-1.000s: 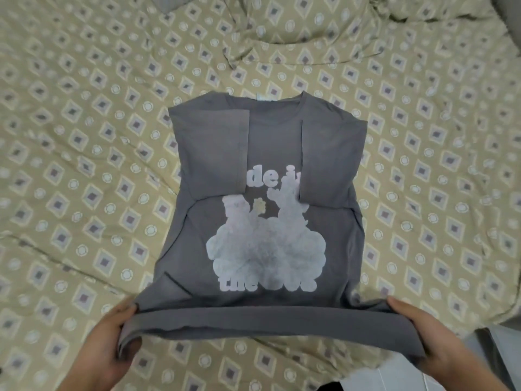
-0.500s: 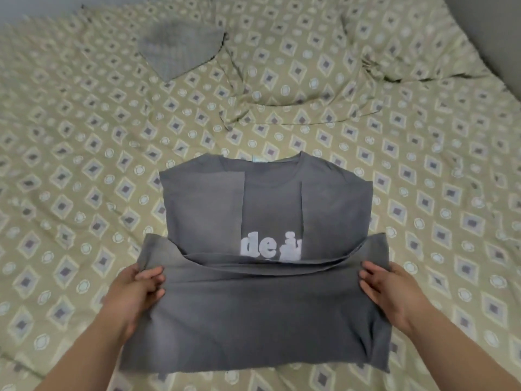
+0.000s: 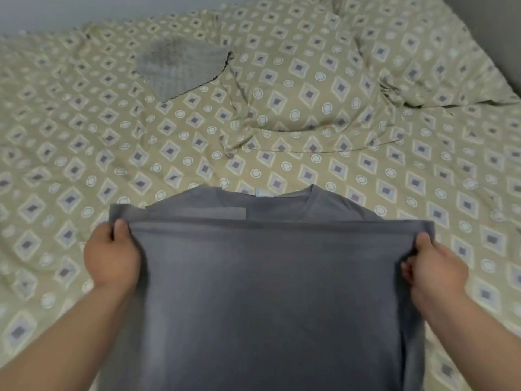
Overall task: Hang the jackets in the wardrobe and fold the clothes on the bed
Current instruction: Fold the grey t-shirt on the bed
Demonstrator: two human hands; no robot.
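The soft grey cotton T-shirt [image 3: 267, 292] lies flat on the yellow-green diamond-patterned bed [image 3: 70, 165], right in front of the person. It looks about half folded. Its bottom half is turned up over its top half, and one sleeve looks tucked in, because a strip of it peeks out near the top. The straight bottom hem [image 3: 282, 225] is pulled tight in a line just below the round collar [image 3: 311, 193].

The left hand [image 3: 112, 255] pinches the left corner of the hem, with the thumb on top and the other fingers curled under the cloth. The right hand [image 3: 434, 269] pinches the right corner the same way. So the shirt sits between the two hands, and both hands are closed on its edge.

What is left, I think, is to lay the hem down and maybe fold the shirt one more time. A grey checked cloth [image 3: 180, 69] lies far up the bed, near a matching yellow-green pillow [image 3: 310, 94] (I cannot tell if that cloth is folded or needs folding). No jackets and no wardrobe show here, so I cannot tell how that part of the job is going.
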